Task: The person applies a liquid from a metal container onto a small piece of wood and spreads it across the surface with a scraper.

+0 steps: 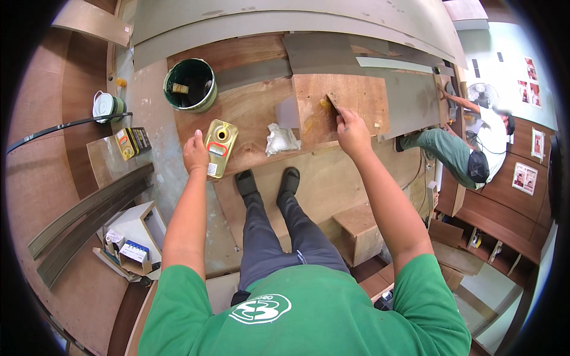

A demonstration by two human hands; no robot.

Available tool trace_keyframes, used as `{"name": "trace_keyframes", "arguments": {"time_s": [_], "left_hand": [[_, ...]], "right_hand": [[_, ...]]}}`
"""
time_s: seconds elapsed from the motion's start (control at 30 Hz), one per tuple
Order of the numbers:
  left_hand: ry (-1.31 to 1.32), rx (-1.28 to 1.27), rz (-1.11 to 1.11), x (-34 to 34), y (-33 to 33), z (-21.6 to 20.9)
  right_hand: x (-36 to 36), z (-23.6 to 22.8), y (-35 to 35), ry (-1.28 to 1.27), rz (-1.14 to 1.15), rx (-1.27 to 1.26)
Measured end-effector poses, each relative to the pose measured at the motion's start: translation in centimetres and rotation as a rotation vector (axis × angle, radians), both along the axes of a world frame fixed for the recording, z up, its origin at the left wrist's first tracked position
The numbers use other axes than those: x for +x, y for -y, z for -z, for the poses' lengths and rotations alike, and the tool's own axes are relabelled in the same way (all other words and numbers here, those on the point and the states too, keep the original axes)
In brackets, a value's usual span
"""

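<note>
My left hand (196, 152) grips the left side of a rectangular gold metal can (218, 159), whose round opening shows dark in the top. Over a light brown wooden panel (366, 95), my right hand (352, 129) is closed around a thin, flat brown spreader (333, 104). The spreader's tip meets the panel beside a yellowish, wet-looking smear (324, 105). Between my hands, a crumpled white rag (281, 140) lies near the front edge of the wooden work surface (249, 127).
A dark green bucket (209, 102) with a brush (180, 88) inside stands behind the can. Further left are a lidded pail (104, 107) and a black-and-yellow tin (133, 142). Long grey boards (285, 29) lie across the back. On the right, another person (475, 145) bends over the work.
</note>
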State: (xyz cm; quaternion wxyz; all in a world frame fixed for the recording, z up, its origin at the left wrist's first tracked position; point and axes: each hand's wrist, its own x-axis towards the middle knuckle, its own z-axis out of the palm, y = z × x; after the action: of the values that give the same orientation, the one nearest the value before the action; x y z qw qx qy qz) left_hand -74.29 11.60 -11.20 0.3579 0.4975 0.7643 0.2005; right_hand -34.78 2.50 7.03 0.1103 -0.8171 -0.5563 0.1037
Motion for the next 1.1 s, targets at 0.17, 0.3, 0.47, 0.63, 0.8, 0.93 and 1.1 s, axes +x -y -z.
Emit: {"name": "trace_keyframes", "arguments": {"time_s": [0.17, 0.3, 0.47, 0.63, 0.8, 0.93, 1.1], "left_hand": [[0.013, -0.051, 0.019, -0.1, -0.1, -0.3], [-0.01, -0.073, 0.023, -0.3, -0.3, -0.2], [-0.01, -0.077, 0.022, 0.1, -0.2, -0.4], [-0.016, -0.074, 0.019, -0.2, -0.2, -0.3], [-0.021, -0.092, 0.018, -0.2, -0.3, -0.5], [-0.029, -0.092, 0.018, -0.2, -0.4, -0.5], [-0.021, -0.099, -0.006, 0.1, -0.2, -0.6]], "right_hand": [[-2.6, -0.5, 1.1, -0.043, -0.132, -0.03], [-5.1, -1.4, 2.8, -0.051, -0.216, -0.076], [-7.9, -2.7, 5.2, -0.058, -0.326, -0.115], [-8.3, -4.3, 5.4, -0.393, -0.148, -0.156], [-4.7, -5.7, 2.9, -0.655, 0.21, 0.128], [-2.7, -5.3, -0.5, -0.311, 0.096, 0.102], [-2.4, -2.1, 0.0, -0.001, -0.052, 0.016]]}}
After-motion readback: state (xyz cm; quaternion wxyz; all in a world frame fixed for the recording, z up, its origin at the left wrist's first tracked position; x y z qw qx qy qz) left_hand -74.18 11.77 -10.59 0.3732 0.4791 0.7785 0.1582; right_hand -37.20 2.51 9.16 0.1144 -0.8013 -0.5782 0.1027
